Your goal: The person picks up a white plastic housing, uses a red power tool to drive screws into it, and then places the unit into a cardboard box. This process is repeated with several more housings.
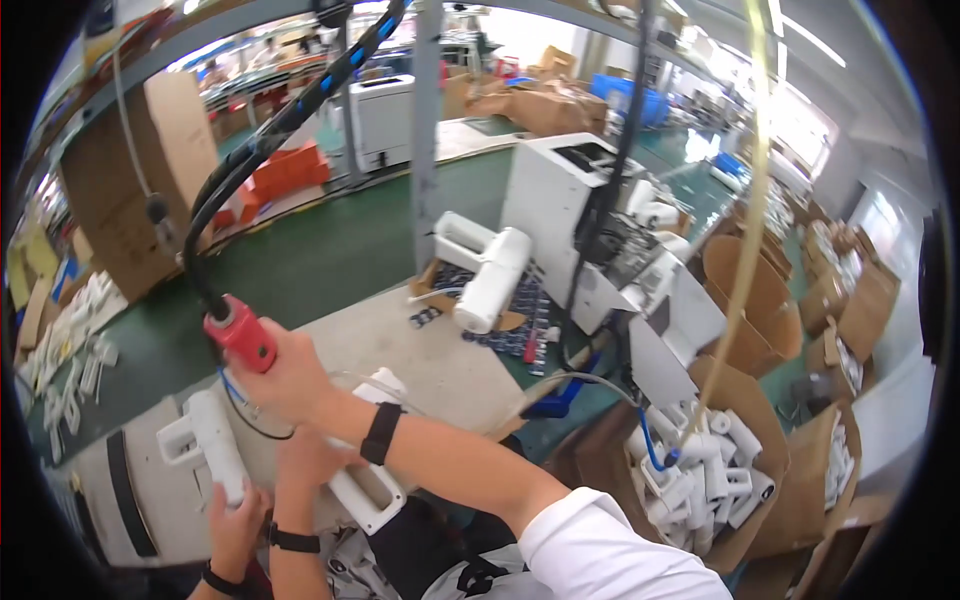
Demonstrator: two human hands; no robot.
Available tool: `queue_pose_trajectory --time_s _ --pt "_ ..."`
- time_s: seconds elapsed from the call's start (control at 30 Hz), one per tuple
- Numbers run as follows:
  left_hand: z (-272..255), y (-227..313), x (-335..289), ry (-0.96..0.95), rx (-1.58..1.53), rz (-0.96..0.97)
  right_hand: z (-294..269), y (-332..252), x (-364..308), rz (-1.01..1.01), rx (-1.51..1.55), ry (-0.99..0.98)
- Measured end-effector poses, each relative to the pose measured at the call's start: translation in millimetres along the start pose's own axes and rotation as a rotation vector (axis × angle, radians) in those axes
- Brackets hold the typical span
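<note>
My right hand [285, 375] is wrapped round a red-handled tool [240, 333] that hangs from a thick black hose with blue marks. The tool's working end is hidden. Below it, my left hand [312, 458] grips a white plastic housing with a loop handle [372, 505], partly covered by my right forearm. Just to the left, another person's hand [237, 520] holds a second white housing [212, 440] on the worktable [410, 330]. Further back, a white housing with a loop handle [492, 280] lies over a small box with a dark patterned lining.
A cardboard box [770, 430] full of white housings stands at the right. Beyond the table is a white machine [550, 190]. A metal post [426, 130] rises at the far table edge. A yellowish hose [745, 270] hangs at the right. White parts [75, 370] lie at far left.
</note>
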State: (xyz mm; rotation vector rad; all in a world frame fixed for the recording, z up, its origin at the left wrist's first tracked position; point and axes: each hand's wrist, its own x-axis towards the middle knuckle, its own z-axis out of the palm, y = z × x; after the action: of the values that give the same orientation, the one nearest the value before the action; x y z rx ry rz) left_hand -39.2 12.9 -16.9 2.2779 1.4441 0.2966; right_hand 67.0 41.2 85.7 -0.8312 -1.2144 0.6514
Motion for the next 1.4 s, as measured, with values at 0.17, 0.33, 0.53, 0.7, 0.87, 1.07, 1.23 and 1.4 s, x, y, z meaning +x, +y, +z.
queue_pose_trajectory --time_s 0.17,0.33,0.53,0.7,0.87,1.07,1.23,1.4 --pt "4 11 17 -0.044 -0.049 0.231 -38 -66 5 -0.058 0.121 -0.017" --pt "12 -9 13 0.197 -0.359 0.280 -44 -59 -9 -0.124 0.025 0.026" --pt "26 -15 27 0.157 0.037 0.109 -60 -57 -19 -0.002 -0.068 0.041" --pt "20 -18 18 0.228 0.040 0.113 -46 -53 -19 0.018 0.028 0.017" --pt "20 -22 15 0.287 -0.115 0.187 -33 -33 -26 0.118 0.006 -0.010" --pt "6 -9 5 0.367 -0.132 0.233 -31 -29 -32 0.099 0.006 -0.068" --pt "29 -34 -31 0.291 -0.500 -0.188 -36 -55 -19 -0.010 0.036 0.034" --pt "62 -23 -35 0.428 -0.263 -0.172 -8 -68 -4 -0.028 0.090 -0.032"
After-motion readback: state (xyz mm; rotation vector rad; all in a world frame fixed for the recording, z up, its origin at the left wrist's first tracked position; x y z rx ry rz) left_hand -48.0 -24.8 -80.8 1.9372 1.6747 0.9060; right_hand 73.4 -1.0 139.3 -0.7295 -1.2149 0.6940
